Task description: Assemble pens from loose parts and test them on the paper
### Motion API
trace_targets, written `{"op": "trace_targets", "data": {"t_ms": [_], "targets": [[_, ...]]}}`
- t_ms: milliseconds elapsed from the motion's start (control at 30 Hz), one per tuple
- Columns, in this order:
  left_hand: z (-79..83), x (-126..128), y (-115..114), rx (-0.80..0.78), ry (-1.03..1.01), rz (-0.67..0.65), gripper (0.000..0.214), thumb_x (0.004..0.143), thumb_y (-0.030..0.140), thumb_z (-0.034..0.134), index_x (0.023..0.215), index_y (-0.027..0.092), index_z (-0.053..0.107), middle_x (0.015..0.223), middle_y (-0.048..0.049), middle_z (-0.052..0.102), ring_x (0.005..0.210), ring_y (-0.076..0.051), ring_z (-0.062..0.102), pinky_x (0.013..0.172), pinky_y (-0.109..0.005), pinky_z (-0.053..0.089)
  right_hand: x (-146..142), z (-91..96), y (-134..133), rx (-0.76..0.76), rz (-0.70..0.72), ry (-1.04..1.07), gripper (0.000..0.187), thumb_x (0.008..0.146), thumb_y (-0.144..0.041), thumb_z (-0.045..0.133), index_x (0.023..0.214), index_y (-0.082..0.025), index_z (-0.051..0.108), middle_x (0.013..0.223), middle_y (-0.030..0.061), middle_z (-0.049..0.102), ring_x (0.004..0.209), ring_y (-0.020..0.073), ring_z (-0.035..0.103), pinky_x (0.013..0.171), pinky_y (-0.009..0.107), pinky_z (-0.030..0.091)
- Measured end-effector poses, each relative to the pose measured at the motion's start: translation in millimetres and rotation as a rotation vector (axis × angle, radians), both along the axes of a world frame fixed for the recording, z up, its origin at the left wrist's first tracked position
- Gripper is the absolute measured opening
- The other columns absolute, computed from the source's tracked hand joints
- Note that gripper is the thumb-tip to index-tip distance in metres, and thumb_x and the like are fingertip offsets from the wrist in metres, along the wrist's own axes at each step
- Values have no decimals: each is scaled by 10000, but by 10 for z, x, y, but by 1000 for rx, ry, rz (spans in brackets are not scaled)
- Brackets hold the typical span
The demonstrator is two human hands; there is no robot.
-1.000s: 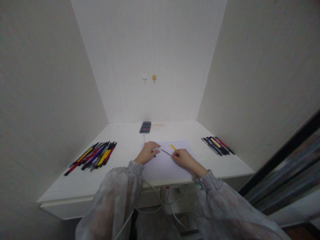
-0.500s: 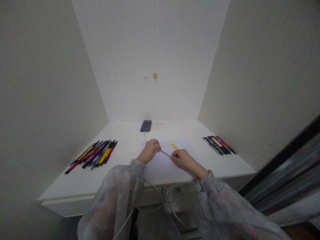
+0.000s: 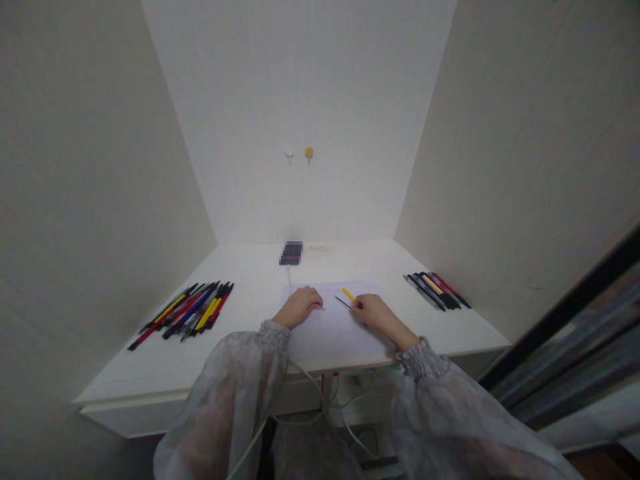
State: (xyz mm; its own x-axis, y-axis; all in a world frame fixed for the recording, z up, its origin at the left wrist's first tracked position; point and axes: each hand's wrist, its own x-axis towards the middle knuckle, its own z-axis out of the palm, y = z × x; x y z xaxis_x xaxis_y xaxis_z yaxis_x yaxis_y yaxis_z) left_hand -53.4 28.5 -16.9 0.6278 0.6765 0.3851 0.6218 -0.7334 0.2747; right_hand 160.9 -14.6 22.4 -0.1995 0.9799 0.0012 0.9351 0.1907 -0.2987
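My right hand [image 3: 374, 312] is closed over a white sheet of paper [image 3: 330, 340], pinching a thin dark pen refill [image 3: 343, 302] that points up and left. Just beyond its fingers shows a yellow pen barrel [image 3: 349, 293], its near end hidden by the hand; I cannot tell whether it is held or lies on the paper. On the paper's left side my left hand [image 3: 301, 307] has its fingers curled together. A tiny pale tip sticks out at its fingertips, too small to name.
A pile of pens [image 3: 187, 310] in several colours lies on the left of the white desk [image 3: 255, 300]. More pens [image 3: 437, 291] lie side by side at the right. A dark, blurred phone-like object [image 3: 291, 253] with a cable is at the back. Walls enclose the desk.
Earlier the refill stretched between both hands. Now my hands are apart, with the refill in my right hand, which has shifted slightly right. My left hand has lowered a little.
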Motion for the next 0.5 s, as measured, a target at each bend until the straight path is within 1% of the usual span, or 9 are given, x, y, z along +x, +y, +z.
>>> {"op": "trace_targets", "data": {"t_ms": [167, 333, 433, 500], "targets": [[3, -2, -1, -21, -24, -29, 163, 802, 213, 462, 786, 187, 622, 835, -27, 594, 837, -145, 495, 786, -285, 369, -175, -93, 21, 13, -61, -111, 240, 741, -221, 440, 812, -134, 652, 844, 131, 651, 743, 206, 592, 592, 254, 376], [25, 33, -34, -33, -73, -26, 183, 801, 170, 443, 817, 186, 625, 865, -36, 591, 865, -143, 505, 808, -292, 382, -244, -64, 12, -8, -23, -155, 263, 755, -283, 443, 835, -130, 641, 879, 146, 639, 804, 228, 589, 626, 276, 400], [54, 64, -83, -16, -128, 8, 222, 832, 204, 395, 921, 174, 596, 921, -49, 583, 877, -138, 511, 812, -281, 387, -233, -56, 32, -10, -9, -155, 288, 755, -332, 448, 830, -131, 640, 878, 146, 640, 802, 224, 589, 634, 278, 401], [69, 80, -114, -12, -144, 40, 240, 834, 269, 405, 984, 166, 562, 933, -50, 579, 843, -134, 522, 790, -274, 394, -215, -65, 63, 0, -1, -144, 292, 754, -341, 446, 825, -136, 640, 870, 137, 643, 788, 216, 590, 629, 272, 397]]}}
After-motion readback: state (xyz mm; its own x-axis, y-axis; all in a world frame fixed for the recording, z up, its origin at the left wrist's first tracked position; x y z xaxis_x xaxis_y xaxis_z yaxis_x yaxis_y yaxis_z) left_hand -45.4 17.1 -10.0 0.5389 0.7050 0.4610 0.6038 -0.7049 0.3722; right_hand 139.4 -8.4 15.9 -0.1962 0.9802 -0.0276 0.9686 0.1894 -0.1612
